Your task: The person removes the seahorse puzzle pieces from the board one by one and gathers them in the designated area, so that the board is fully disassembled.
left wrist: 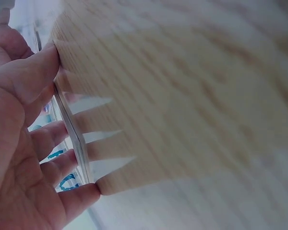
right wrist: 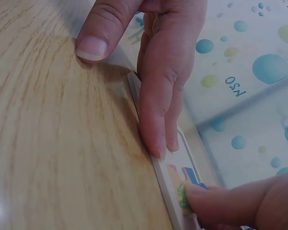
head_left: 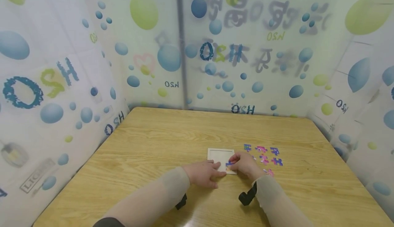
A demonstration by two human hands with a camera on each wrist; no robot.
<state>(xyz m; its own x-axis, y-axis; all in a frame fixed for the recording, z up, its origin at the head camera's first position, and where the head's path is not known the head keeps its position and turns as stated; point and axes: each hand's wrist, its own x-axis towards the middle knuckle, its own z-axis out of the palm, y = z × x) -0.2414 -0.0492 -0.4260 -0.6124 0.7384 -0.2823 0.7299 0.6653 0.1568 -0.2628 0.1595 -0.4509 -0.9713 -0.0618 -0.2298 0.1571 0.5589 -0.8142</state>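
A small, shallow white puzzle tray [head_left: 219, 155] with a raised border lies on the wooden table. My left hand [head_left: 204, 174] rests across its near left side, fingers spread, several fingertips at the rim [left wrist: 73, 132] in the left wrist view. At the tray's near right corner, my right hand [head_left: 245, 165] pinches a jigsaw piece between thumb and forefinger. Blue, orange and green print [right wrist: 183, 197] shows beside the right thumb [right wrist: 235, 201] in the right wrist view. The right forefinger is mostly hidden there.
Several loose purple and pink jigsaw pieces [head_left: 264, 159] lie spread on the table [head_left: 172, 131] to the right of the tray, close by my right hand. Patterned curtains [head_left: 147, 49] hang behind the table and along both sides.
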